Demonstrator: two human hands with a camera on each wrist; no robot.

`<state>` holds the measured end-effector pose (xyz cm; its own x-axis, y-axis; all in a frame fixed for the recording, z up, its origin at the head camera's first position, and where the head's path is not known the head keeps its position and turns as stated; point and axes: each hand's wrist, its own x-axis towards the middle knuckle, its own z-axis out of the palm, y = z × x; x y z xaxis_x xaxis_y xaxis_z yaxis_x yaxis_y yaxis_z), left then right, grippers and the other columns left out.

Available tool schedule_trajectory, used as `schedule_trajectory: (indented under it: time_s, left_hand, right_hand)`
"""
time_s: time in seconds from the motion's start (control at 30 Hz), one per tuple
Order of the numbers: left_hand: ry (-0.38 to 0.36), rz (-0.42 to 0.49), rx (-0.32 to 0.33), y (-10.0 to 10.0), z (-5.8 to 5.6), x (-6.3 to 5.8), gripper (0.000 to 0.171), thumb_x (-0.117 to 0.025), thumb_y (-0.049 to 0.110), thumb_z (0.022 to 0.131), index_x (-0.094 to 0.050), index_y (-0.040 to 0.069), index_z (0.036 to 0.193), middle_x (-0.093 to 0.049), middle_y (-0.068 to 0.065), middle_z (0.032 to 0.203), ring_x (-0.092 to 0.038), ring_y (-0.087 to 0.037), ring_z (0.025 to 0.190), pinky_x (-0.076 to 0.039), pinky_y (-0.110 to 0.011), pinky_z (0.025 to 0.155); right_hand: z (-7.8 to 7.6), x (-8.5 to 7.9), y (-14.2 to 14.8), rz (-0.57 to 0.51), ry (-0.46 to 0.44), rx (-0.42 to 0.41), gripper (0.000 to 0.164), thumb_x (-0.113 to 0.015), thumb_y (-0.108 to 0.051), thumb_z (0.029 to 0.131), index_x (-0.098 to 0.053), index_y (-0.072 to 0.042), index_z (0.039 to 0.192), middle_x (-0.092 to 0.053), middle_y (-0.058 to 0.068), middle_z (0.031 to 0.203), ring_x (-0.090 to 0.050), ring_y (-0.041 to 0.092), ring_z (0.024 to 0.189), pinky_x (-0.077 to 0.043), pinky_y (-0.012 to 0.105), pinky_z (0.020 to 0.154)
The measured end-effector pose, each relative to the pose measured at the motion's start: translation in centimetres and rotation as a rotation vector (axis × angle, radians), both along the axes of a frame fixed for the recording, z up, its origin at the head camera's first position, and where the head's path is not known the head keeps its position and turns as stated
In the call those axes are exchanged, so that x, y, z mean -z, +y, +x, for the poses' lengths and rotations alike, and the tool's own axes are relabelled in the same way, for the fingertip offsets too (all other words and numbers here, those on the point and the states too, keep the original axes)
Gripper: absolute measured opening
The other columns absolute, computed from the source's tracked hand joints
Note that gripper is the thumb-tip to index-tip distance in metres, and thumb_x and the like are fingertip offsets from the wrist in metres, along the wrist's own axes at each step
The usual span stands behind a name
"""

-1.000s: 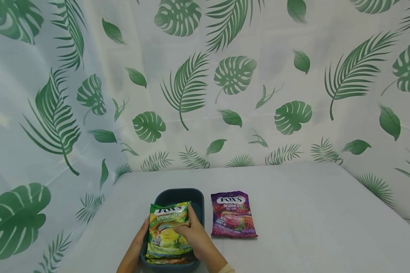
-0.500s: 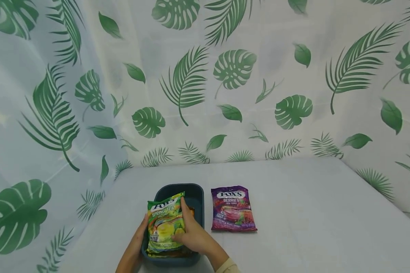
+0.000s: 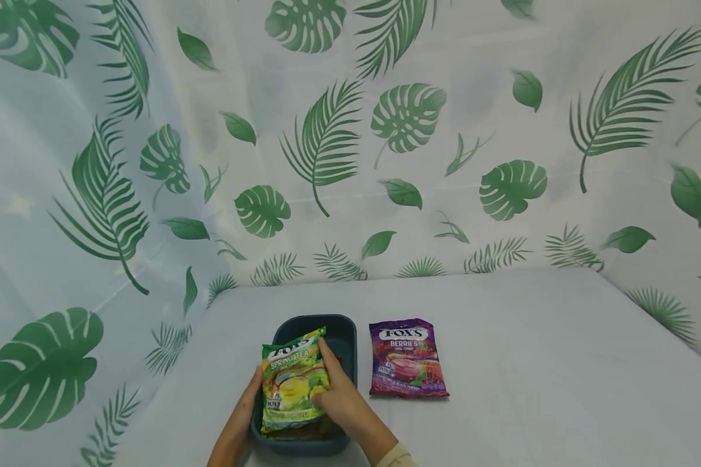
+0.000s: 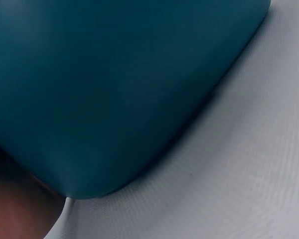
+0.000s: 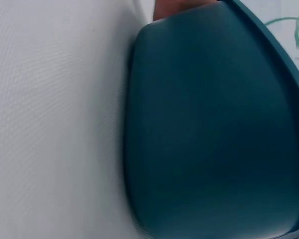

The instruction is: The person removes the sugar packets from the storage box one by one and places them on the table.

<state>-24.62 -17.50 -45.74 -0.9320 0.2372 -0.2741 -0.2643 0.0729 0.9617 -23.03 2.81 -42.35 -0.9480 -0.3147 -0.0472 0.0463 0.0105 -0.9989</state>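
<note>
The right hand (image 3: 340,394) is gripping the green Spring Tea bag (image 3: 292,386) by its right edge, thumb pressing the front, and that bag is sitting at a tilt over the dark teal bin (image 3: 353,357)! The left hand (image 3: 246,403) is lying along the bin's left side, its grip impossible to tell, while the purple Berries bag (image 3: 407,360) is resting on the white cloth (image 3: 520,363).

My right hand (image 3: 340,392) is bare, with slim fingers, and past its wrist starts a sleeve (image 3: 396,456) of pale cream cloth, lightly creased, running off the bottom of the head view. My left hand (image 3: 245,401) is bare too, its slender forearm (image 3: 228,444) uncovered as far as it shows.
</note>
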Motion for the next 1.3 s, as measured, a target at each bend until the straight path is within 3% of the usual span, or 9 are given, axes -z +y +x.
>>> schedule_trajectory:
  time_s: [0.17, 0.3, 0.37, 0.53, 0.67, 0.8, 0.93, 1.13, 1.3]
  left_hand:
    - [0.028, -0.026, -0.037, 0.4, -0.2, 0.2, 0.098, -0.015, 0.077, 0.087, 0.0, 0.006, 0.152, -0.03, -0.018, 0.147, -0.045, -0.012, 0.119, -0.033, -0.041, 0.106]
    - [0.053, 0.001, -0.043, 0.7, -0.6, 0.2, 0.095, -0.014, 0.074, 0.089, 0.009, 0.006, 0.151, -0.007, -0.025, 0.155, -0.022, -0.035, 0.138, -0.016, -0.057, 0.115]
    - [0.051, 0.036, -0.036, 0.7, -0.7, 0.1, 0.094, -0.015, 0.073, 0.09, 0.013, 0.007, 0.151, 0.006, -0.025, 0.157, -0.003, -0.04, 0.144, -0.003, -0.06, 0.116]
    - [0.024, 0.053, -0.047, 0.6, -0.7, 0.0, 0.093, -0.02, 0.072, 0.091, 0.016, 0.009, 0.15, 0.02, -0.022, 0.156, 0.019, -0.043, 0.142, 0.007, -0.063, 0.112]
    - [0.041, 0.081, -0.03, 0.4, -0.8, 0.1, 0.09, -0.018, 0.069, 0.093, 0.013, 0.008, 0.151, 0.017, -0.023, 0.156, 0.015, -0.043, 0.143, 0.008, -0.063, 0.112]
    - [0.056, 0.098, 0.018, 0.3, -0.6, 0.4, 0.084, -0.012, 0.067, 0.095, 0.013, 0.01, 0.151, 0.011, -0.025, 0.157, 0.006, -0.043, 0.144, 0.002, -0.062, 0.114]
    - [0.033, 0.095, 0.026, 0.2, -0.4, 0.6, 0.084, -0.011, 0.069, 0.093, 0.013, 0.013, 0.151, 0.002, -0.026, 0.156, -0.008, -0.042, 0.142, -0.008, -0.062, 0.115]
    - [0.049, 0.061, 0.03, 0.1, -0.4, 0.5, 0.084, -0.011, 0.07, 0.092, 0.011, 0.015, 0.152, -0.008, -0.027, 0.154, -0.023, -0.041, 0.137, -0.02, -0.064, 0.111]
    - [0.02, 0.119, 0.085, -0.1, -0.4, 0.4, 0.083, -0.012, 0.071, 0.092, 0.015, 0.019, 0.151, -0.005, -0.026, 0.155, -0.033, -0.032, 0.132, -0.027, -0.059, 0.111]
  right_hand:
    - [-0.2, -0.1, 0.3, -0.069, -0.073, 0.033, 0.096, -0.051, 0.02, 0.076, -0.013, -0.023, 0.153, -0.008, 0.025, 0.157, -0.022, 0.049, 0.138, -0.037, 0.057, 0.105]
    - [-0.3, -0.7, 0.6, -0.058, -0.089, 0.066, 0.092, -0.052, 0.019, 0.078, -0.017, -0.021, 0.153, -0.012, 0.027, 0.156, -0.03, 0.05, 0.135, -0.033, 0.059, 0.106]
    - [-0.4, -1.1, 0.9, -0.068, -0.086, 0.066, 0.091, -0.051, 0.019, 0.078, -0.017, -0.021, 0.153, -0.01, 0.026, 0.156, -0.026, 0.05, 0.136, -0.03, 0.06, 0.108]
    - [-0.3, -2.1, 1.9, -0.165, -0.055, 0.024, 0.093, -0.048, 0.019, 0.077, -0.012, -0.019, 0.154, -0.001, 0.021, 0.159, -0.008, 0.047, 0.143, -0.017, 0.06, 0.114]
    - [-0.4, -2.7, 3.3, -0.241, -0.004, 0.001, 0.094, -0.045, 0.02, 0.077, -0.006, -0.017, 0.154, 0.005, 0.019, 0.159, -0.001, 0.043, 0.145, -0.016, 0.056, 0.116]
    - [-0.4, -3.4, 4.9, -0.248, 0.027, 0.016, 0.092, -0.043, 0.018, 0.079, -0.003, -0.017, 0.154, 0.006, 0.016, 0.16, -0.009, 0.042, 0.145, -0.035, 0.042, 0.109]
    - [-0.6, -4.1, 6.7, -0.199, 0.05, 0.06, 0.089, -0.043, 0.018, 0.081, -0.006, -0.018, 0.154, 0.002, 0.016, 0.16, -0.025, 0.04, 0.14, -0.044, 0.03, 0.096]
    - [-1.1, -4.7, 9.3, -0.183, 0.062, 0.131, 0.087, -0.042, 0.018, 0.082, -0.008, -0.018, 0.154, -0.004, 0.016, 0.16, -0.045, 0.031, 0.124, -0.05, 0.026, 0.087]
    - [-1.0, -4.7, 11.5, -0.183, 0.067, 0.163, 0.086, -0.041, 0.016, 0.083, -0.007, -0.018, 0.154, -0.004, 0.012, 0.161, -0.042, 0.031, 0.127, -0.048, 0.024, 0.086]
